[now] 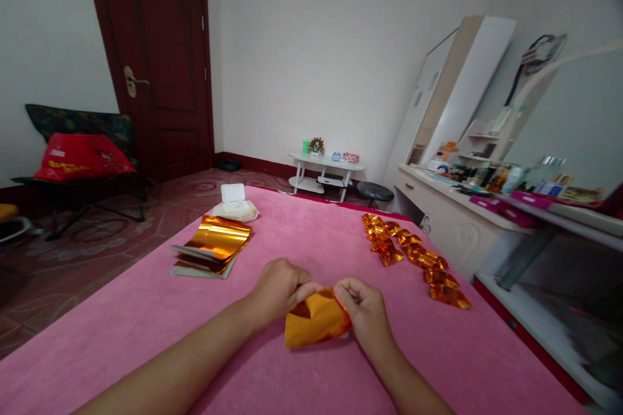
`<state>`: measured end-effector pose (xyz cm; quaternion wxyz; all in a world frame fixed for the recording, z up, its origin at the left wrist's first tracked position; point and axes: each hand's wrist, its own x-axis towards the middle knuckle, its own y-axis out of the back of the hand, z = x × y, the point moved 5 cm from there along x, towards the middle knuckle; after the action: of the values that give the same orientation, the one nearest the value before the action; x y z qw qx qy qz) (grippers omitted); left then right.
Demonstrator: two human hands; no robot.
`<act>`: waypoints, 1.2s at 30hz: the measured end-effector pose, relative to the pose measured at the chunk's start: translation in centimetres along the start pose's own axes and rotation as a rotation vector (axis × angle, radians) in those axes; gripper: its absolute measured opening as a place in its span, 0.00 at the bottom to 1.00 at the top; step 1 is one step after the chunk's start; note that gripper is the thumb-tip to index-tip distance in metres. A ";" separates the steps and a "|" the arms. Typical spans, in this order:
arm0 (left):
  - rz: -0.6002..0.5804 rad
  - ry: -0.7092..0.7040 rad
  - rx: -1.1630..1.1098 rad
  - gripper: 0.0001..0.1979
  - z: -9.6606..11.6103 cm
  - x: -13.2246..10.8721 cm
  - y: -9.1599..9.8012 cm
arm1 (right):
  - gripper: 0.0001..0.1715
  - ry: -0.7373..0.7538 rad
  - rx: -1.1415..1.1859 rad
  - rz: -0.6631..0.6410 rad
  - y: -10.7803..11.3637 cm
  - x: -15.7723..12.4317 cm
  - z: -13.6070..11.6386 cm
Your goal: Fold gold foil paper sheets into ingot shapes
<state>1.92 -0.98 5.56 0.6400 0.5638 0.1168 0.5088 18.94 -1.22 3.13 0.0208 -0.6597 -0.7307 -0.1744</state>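
A sheet of gold foil paper (316, 324), partly folded with its matte yellow side showing, is held just above the pink cloth (292, 240). My left hand (282, 288) pinches its upper left edge, fingers closed. At its upper right edge my right hand (363, 305) grips it between thumb and fingers. To the left lies a stack of gold foil sheets (219, 240), curling upward. Several folded gold foil pieces (411, 249) lie in rows on the right side of the cloth.
Behind the foil stack sits an open white plastic box (234, 198). A dressing table (467, 211) with bottles stands to the right. Beyond the far edge are a round stool (374, 192) and a small white table (324, 161). A folding chair (82, 162) is at left.
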 end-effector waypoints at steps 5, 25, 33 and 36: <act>0.026 0.092 -0.110 0.25 -1.0 0.1 0.0 | 0.17 -0.010 0.049 0.059 0.8 0.7 1.2; 0.040 0.695 -1.061 0.17 -2.9 -1.2 -2.4 | 0.18 -0.124 0.049 0.086 2.2 0.8 1.9; -0.104 0.707 -1.282 0.17 -2.9 -1.4 -2.8 | 0.27 0.491 -0.304 -0.010 0.4 -0.3 -3.0; -0.140 0.669 -1.199 0.20 -2.8 -1.3 -3.0 | 0.13 0.521 -0.297 -0.103 -0.9 -1.2 -3.6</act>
<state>0.86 0.18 1.52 0.8021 -0.0839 0.0425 0.5897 17.53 -3.42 6.03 0.1019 -0.5506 -0.6999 -0.4433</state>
